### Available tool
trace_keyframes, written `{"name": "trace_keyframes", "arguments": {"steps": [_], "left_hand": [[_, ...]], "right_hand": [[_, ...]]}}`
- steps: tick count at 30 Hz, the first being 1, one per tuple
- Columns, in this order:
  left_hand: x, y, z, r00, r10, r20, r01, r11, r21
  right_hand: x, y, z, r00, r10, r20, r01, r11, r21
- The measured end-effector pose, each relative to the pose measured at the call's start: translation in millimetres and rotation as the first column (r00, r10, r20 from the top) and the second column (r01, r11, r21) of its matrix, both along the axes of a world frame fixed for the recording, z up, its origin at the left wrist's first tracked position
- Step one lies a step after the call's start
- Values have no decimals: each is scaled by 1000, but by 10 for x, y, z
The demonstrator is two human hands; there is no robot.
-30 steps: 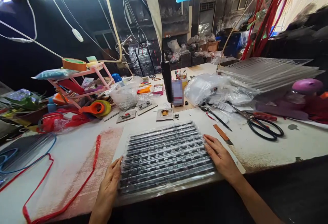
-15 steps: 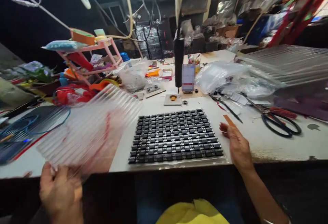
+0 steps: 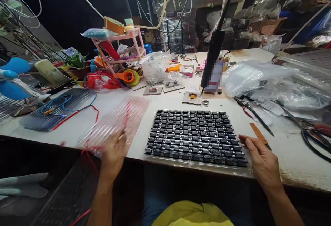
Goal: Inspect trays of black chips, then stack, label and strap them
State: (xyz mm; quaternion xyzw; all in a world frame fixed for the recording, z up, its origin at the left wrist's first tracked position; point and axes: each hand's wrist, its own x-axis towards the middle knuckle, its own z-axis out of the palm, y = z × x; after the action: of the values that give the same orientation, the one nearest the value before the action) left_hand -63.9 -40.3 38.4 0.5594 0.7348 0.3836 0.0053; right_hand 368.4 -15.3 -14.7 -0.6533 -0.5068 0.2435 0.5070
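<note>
View from my remote station: a clear, ribbed plastic tray (image 3: 196,165) filled with rows of small black rectangular components (image 3: 193,133) lies flat on the white tabletop (image 3: 289,150), right of the frame's centre, its long axis running across the frame and dipping slightly rightward. It extends leftward from my right hand (image 3: 263,162), the nearer one, loosely half-curled with fingertips at the tray's right edge; I cannot tell whether they grip. My left hand (image 3: 113,155), left of centre and apart from the tray, has its fingers bent over a transparent corrugated plastic sheet (image 3: 108,126); its hold is unclear. Compared with half a second earlier, the sheet sits lower, my left hand is nearer the tray, and the view has swung left.
</note>
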Motion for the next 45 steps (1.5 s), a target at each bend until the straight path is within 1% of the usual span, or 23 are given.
{"name": "trace_keyframes", "arguments": {"steps": [1, 2, 3, 4, 6, 8, 10, 13, 18, 21, 23, 25, 28, 30, 31, 32, 34, 36, 38, 39, 41, 43, 45], "left_hand": [[98, 145, -7, 989, -145, 26, 146, 989, -39], [184, 299, -18, 960, -275, 55, 279, 956, -93], [256, 455, -34, 927, -365, 85, 374, 915, -153], [314, 606, -54, 904, -414, 109, 428, 878, -214], [392, 866, -99, 877, -457, 145, 479, 825, -298], [428, 1047, -143, 863, -478, 163, 504, 801, -323], [436, 1146, -182, 849, -500, 172, 528, 781, -333], [415, 1187, -226, 832, -530, 162, 552, 767, -325], [407, 1186, -266, 816, -552, 171, 577, 760, -299], [446, 1179, -254, 828, -518, 214, 561, 767, -312], [470, 1148, -229, 827, -486, 282, 557, 774, -300], [483, 1081, -197, 812, -431, 394, 548, 796, -258], [480, 901, -155, 759, -307, 574, 481, 859, -176], [472, 737, -142, 730, -246, 637, 419, 899, -132], [466, 647, -142, 727, -233, 646, 398, 910, -120], [459, 555, -146, 735, -227, 639, 387, 914, -119], [439, 377, -171, 770, -242, 591, 405, 901, -159], [415, 223, -212, 819, -290, 495, 447, 863, -234], [404, 109, -255, 854, -366, 370, 481, 826, -294], [408, 70, -273, 860, -411, 301, 496, 812, -307], [436, 25, -297, 864, -476, 163, 503, 805, -314], [478, 19, -309, 862, -505, 50, 493, 811, -316], [513, 38, -315, 853, -521, -31, 484, 813, -324]], "right_hand": [[0, -2, 0, 1000, 2, -5, -2, 1000, 0], [1, -3, 0, 1000, 1, -12, -1, 1000, 1], [2, -3, 0, 1000, 2, -19, -2, 1000, 0], [3, -3, 2, 1000, 3, -27, -3, 1000, -1], [1, -1, 10, 999, 6, -41, -6, 1000, 3], [-4, 2, 26, 999, 15, -48, -14, 1000, 18], [-11, 9, 42, 998, 29, -47, -28, 999, 32], [-20, 25, 51, 998, 43, -43, -41, 998, 39], [-14, 40, 34, 999, 44, -24, -43, 999, 8], [-13, 38, 36, 998, 42, -46, -44, 999, -30], [-15, 36, 42, 998, 33, -61, -36, 998, -59], [-13, 34, 47, 997, 22, -68, -28, 996, -86], [2, 40, 59, 997, 36, -70, -44, 992, -114], [17, 58, 78, 997, 55, -44, -60, 991, -119], [24, 72, 93, 998, 65, -22, -68, 990, -122], [28, 88, 110, 997, 78, 2, -77, 989, -127], [30, 120, 147, 993, 107, 43, -100, 985, -141], [24, 144, 172, 989, 133, 68, -121, 980, -155], [17, 152, 176, 986, 143, 87, -129, 979, -157], [14, 149, 170, 985, 145, 94, -130, 980, -149], [14, 134, 152, 983, 151, 108, -138, 983, -119], [18, 114, 142, 980, 161, 121, -150, 984, -93], [19, 98, 146, 976, 171, 135, -160, 983, -86]]}}
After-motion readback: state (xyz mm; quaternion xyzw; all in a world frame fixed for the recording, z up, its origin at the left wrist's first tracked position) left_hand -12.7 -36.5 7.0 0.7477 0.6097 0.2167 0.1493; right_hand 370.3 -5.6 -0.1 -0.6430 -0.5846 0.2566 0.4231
